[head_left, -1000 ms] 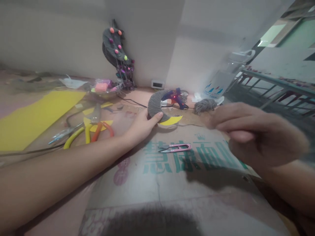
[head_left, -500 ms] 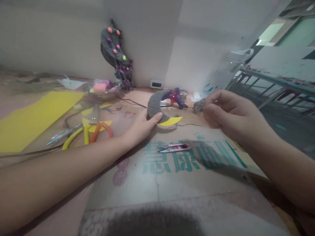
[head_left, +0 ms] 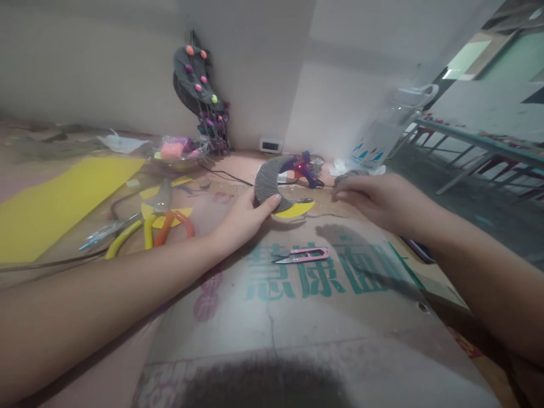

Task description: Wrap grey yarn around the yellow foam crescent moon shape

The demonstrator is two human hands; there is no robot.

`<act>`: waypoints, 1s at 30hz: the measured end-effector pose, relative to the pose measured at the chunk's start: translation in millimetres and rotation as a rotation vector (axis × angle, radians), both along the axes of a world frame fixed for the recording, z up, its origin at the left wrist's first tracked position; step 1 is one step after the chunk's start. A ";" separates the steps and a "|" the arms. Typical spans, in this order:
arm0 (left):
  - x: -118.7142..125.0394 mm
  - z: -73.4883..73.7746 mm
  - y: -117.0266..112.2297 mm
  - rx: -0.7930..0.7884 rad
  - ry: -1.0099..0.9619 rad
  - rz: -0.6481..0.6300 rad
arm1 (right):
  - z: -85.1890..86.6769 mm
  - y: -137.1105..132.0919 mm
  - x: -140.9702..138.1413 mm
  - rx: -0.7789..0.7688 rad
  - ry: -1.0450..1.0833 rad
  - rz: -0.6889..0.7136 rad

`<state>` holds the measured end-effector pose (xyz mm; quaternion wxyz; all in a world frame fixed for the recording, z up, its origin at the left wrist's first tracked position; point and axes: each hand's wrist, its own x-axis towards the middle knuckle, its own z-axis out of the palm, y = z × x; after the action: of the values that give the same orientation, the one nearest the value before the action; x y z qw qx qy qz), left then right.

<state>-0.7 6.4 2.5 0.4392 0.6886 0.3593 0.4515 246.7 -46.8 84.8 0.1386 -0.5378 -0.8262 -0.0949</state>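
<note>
My left hand grips a cardboard crescent moon between thumb and fingers. Grey yarn is wound closely over most of it, while its lower tip shows bare yellow. To the right, my right hand is closed, fingers pressed together and pointing left. Just behind its fingers lies a bundle of grey yarn, partly hidden. Whatever those fingertips hold is hidden from me. A loose dark strand runs over the board between the crescent and the right hand. Pink thread snips lie below the crescent.
Behind the crescent is a blue glue gun with a red light. Pliers with yellow and orange handles and a yellow sheet lie left. A decorated grey crescent leans on the wall. A clear bottle stands back right.
My right hand has moved left and slightly lower, its fingers now in front of the yarn bundle. My left hand and the crescent have stayed in place.
</note>
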 end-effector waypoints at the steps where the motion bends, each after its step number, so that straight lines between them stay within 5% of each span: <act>1: -0.1 -0.8 0.5 0.001 -0.002 -0.002 | -3.0 -3.5 -5.9 -0.080 0.025 0.069; 7: -0.4 -3.5 1.5 0.024 0.006 0.013 | -32.4 -22.7 -37.4 -0.211 -0.164 0.410; 15: 1.4 2.3 -0.6 0.025 0.006 0.001 | -50.5 -24.6 -50.3 -0.020 -0.263 0.470; 23: 1.4 -1.6 0.4 -0.021 -0.160 -0.083 | -49.6 -5.8 -25.4 0.269 0.130 0.336; 30: 2.3 -1.9 -0.7 -0.046 -0.176 -0.079 | -65.2 11.9 -12.2 0.345 -0.012 0.319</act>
<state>1.6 5.7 0.6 0.5021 0.6497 0.3021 0.4842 234.5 -34.9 19.6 0.2367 -0.3681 -0.8731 -0.2150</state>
